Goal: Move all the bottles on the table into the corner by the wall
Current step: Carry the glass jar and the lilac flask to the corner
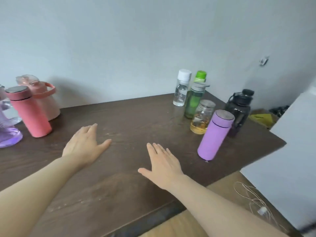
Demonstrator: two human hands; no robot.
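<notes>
While both our hands lie flat on the dark wood-grain table (136,117), the left hand (84,144) and right hand (163,165) keep their grip wide, fingers spread, holding nothing. By the wall at the far right stand a clear bottle with a white cap (181,88), a green translucent bottle with a grey lid (194,101), a glass jar (201,117) holding amber liquid, a lilac steel flask (214,135) and a black jug (239,110). At the left stand a coral flask (28,112), a pale pink handled jug (45,98) and a purple translucent bottle (7,134).
</notes>
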